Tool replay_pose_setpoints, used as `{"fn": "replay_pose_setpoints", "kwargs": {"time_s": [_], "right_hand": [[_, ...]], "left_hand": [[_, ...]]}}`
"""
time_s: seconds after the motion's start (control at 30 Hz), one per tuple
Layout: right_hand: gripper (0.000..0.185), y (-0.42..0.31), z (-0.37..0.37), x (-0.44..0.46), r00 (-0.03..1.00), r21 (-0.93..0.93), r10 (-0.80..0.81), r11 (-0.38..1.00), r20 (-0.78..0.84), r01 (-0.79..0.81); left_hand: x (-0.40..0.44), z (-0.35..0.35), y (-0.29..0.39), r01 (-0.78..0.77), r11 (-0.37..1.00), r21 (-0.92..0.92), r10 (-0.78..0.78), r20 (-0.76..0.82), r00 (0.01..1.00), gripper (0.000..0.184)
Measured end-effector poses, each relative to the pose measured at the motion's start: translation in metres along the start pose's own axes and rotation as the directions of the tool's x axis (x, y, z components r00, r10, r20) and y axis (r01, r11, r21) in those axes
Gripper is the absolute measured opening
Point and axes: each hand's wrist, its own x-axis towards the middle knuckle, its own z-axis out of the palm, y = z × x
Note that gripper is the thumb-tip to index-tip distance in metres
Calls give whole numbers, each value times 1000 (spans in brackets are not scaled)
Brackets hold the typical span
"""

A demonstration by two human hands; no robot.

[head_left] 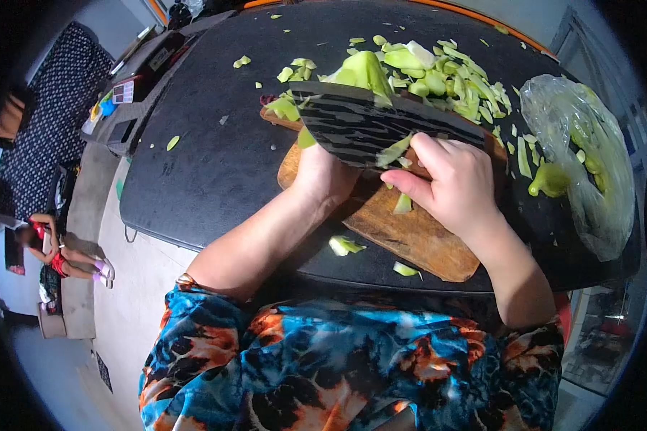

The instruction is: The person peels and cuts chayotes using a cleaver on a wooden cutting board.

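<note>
A broad dark knife blade (359, 126), streaked with wet marks, tilts above the wooden cutting board (417, 230). My right hand (453, 176) is closed at the blade's right part, thumb on the near side; the handle is hidden. A green slice (395, 149) clings to the blade beside my fingers. Behind the blade is my left hand (322, 172), with its fingers out of sight. A large cut piece of pale green fruit or vegetable (363, 74) shows just beyond the blade's upper edge. Another small strip (402, 205) lies on the board below my right thumb.
Green cut pieces (464, 82) are heaped on the black table (194, 165) behind the board. At the right, a clear plastic bag (600, 208) holds green items, with a whole one (550, 179) beside its opening. Scraps lie near the front edge. A person (54, 248) is at the far left.
</note>
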Motion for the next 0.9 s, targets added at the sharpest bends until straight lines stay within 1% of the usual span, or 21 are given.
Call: {"fn": "replay_pose_setpoints", "kwargs": {"time_s": [0.03,0.07,0.13,0.17,0.2,0.27,0.3,0.33,0.4,0.47,0.5,0.53,0.6,0.63,0.67,0.73,0.77,0.8,0.83,0.87,0.9], "right_hand": [[44,1,1,1,1000,3,10,1000,11,-10],[45,5,-1,5,990,-9,138,990,28,-138],[47,18,-6,20,921,-39,385,923,59,-384],[48,46,-8,25,911,-39,409,911,-48,-410],[49,73,-12,24,893,-38,424,900,-152,-434],[48,84,-14,16,868,9,474,878,-145,-478],[48,83,-13,11,853,34,505,862,-133,-506],[47,79,-13,6,860,63,506,862,-64,-503],[48,51,-18,6,880,110,475,874,2,-473],[47,30,-21,5,934,268,357,899,9,-346],[46,21,-20,3,959,275,282,921,17,-275],[45,13,-19,1,979,280,204,938,23,-202],[45,-4,-19,0,998,210,33,977,57,-44],[46,-10,-19,0,998,166,-29,986,59,19],[46,-14,-19,-1,994,120,-90,989,65,82],[46,-14,-18,-3,993,113,-81,991,91,71],[46,-14,-18,-3,991,99,-82,993,106,72],[46,-13,-18,-3,989,85,-83,994,119,73],[45,-8,-14,-2,994,73,-61,996,95,54],[45,-1,-10,-1,997,59,-36,998,70,32],[44,3,-9,0,998,47,-64,997,21,63]], "left_hand": [[-2,6,1,-42,995,92,42,-5,999,40],[-4,11,3,-25,998,63,24,21,1000,42],[-7,18,5,11,1000,6,-12,72,997,45],[-15,20,2,-2,993,116,-16,160,987,51],[-21,31,0,-36,992,121,22,111,994,53],[-24,41,3,-49,996,70,38,151,988,54],[-21,39,4,-56,995,83,43,156,987,54],[-17,34,5,-58,993,98,42,156,987,54],[-10,28,6,-52,992,111,36,137,990,55],[-5,24,8,-39,994,106,29,98,995,56],[-5,20,12,8,992,125,-23,119,993,54],[-9,26,11,4,997,77,-4,-7,1000,53],[3,10,1,-58,998,-8,58,-7,998,53],[10,-3,7,132,978,-161,-85,271,959,56],[6,0,12,258,929,-265,-137,401,906,57],[1,4,14,215,960,-180,-127,403,906,53],[-4,8,14,124,990,-73,-100,268,958,51],[-12,13,11,46,998,49,-52,132,990,49],[-16,18,8,-17,983,181,17,2,1000,47],[-13,14,2,-6,997,72,12,-80,997,44],[-9,5,-3,-2,999,53,6,-85,996,43]]}}
